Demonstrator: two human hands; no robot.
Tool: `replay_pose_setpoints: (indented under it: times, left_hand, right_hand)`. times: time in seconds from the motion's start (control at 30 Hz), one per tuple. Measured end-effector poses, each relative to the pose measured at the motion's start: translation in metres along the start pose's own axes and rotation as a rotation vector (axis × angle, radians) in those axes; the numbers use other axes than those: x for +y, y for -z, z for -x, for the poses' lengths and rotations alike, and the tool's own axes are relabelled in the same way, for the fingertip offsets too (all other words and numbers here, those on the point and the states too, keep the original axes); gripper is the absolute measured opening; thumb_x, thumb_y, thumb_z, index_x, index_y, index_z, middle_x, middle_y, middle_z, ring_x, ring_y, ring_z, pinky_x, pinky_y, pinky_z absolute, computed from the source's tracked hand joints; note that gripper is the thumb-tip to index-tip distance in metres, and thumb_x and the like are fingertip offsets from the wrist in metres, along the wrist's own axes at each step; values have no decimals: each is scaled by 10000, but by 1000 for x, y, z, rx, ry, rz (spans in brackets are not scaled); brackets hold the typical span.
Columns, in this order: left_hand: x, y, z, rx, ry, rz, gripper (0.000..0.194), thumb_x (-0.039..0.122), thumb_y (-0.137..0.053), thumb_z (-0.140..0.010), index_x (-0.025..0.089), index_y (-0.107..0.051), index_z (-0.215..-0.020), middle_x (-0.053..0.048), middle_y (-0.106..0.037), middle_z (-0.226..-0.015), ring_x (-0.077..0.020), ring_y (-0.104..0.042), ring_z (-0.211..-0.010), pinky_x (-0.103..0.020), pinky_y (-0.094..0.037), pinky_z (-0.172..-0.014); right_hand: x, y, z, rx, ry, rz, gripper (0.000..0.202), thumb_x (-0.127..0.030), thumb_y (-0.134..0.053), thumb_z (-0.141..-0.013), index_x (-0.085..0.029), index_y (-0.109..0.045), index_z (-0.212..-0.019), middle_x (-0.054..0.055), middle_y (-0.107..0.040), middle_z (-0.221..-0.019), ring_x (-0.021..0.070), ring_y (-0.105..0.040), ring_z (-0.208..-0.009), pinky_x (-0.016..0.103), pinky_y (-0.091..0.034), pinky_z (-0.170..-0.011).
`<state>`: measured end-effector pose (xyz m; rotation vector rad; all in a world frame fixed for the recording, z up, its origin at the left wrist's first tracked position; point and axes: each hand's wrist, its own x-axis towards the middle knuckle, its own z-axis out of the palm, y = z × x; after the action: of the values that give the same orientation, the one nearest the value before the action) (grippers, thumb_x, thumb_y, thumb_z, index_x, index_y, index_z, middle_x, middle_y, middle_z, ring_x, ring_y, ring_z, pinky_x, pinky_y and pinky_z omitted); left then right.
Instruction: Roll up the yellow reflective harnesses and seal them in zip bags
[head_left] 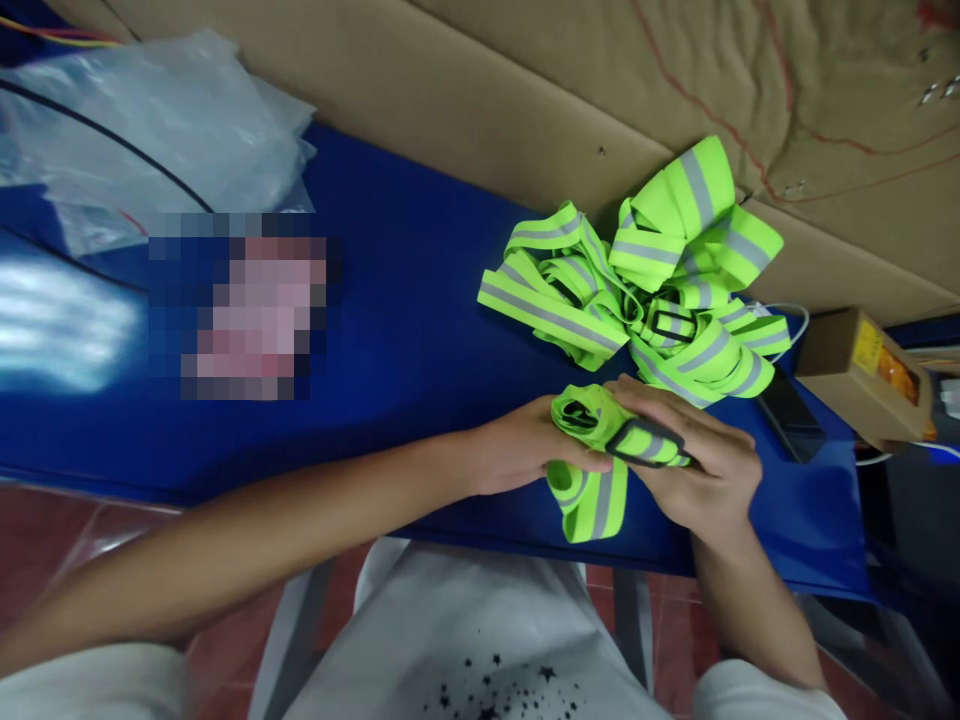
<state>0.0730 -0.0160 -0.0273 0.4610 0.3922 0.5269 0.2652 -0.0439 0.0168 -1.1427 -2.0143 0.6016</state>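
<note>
Fluorescent yellow-green fabric with a grey reflective stripe: that's the rolled strap [600, 416], between our hands over the near side of the blue worktop [405, 300]. Our left hand [525, 445] is closed on the coil, thumb beneath, seemingly to stop it springing loose. Our right hand [701, 470] wraps the other end beside the black plastic buckle [636, 459], fingers bent, likely steadying that stiffer part; a loop hangs below. Just beyond, we have the tangled heap of striped yellow-green straps [645, 250], presumably placed there for easy reach.
</note>
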Motion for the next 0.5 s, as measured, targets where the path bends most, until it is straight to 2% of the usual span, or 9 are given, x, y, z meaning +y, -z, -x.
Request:
replay_pose_setpoints:
  times: [0.1, 0.17, 0.23, 0.3, 0.43, 0.5]
  left_hand:
    - [14, -5, 9, -25, -51, 176, 801, -16, -841, -543, 229, -645, -1280, -55, -717, -1239, -233, -658, -1158, -322, -479, -982]
    - [21, -8, 13, -18, -82, 253, 964, 20, -893, -523, 318, -563, -1378, -36, -651, -1359, -250, -596, -1275, -319, -456, -1011]
    - [24, -10, 15, 22, -95, 281, 962, 200, -974, -547, 346, -538, -1393, -28, -616, -1399, -257, -554, -1324, -324, -441, -1030]
    - [22, -10, 13, 101, -112, 272, 906, 358, -982, -588, 331, -546, -1381, -30, -630, -1358, -241, -575, -1269, -316, -440, -1016]
    - [22, -6, 8, 244, -176, 160, 751, 300, -906, -731, 318, -537, -1385, 2, -677, -1192, -185, -627, -1097, -274, -443, -941]
    - [26, -4, 8, 262, -185, 81, 693, 285, -857, -800, 330, -526, -1407, 14, -681, -1134, -178, -637, -1081, -271, -445, -937]
  right_hand:
    - [7, -2, 0, 28, 151, 41, 459, -247, -645, -953, -382, -658, -1391, 9, -729, -1299, 345, -682, -1228, 568, -559, -1071]
    - [13, -3, -1, 72, 208, 104, 483, -226, -636, -952, -382, -641, -1409, 10, -723, -1314, 350, -658, -1266, 585, -529, -1102]
    - [18, -6, -4, 75, 264, 188, 533, -176, -640, -941, -379, -613, -1434, 16, -712, -1337, 335, -647, -1285, 575, -501, -1132]
    - [20, -10, -8, 5, 316, 286, 554, -163, -632, -945, -378, -582, -1453, 24, -688, -1379, 319, -623, -1321, 572, -445, -1181]
    - [21, -19, -12, -222, 267, 421, 578, -307, -678, -934, -355, -513, -1486, 50, -536, -1552, 365, -444, -1477, 677, -161, -1279]
    - [22, -23, -10, -277, 244, 420, 684, -437, -716, -901, -349, -451, -1525, 64, -463, -1607, 391, -355, -1523, 706, -81, -1274]
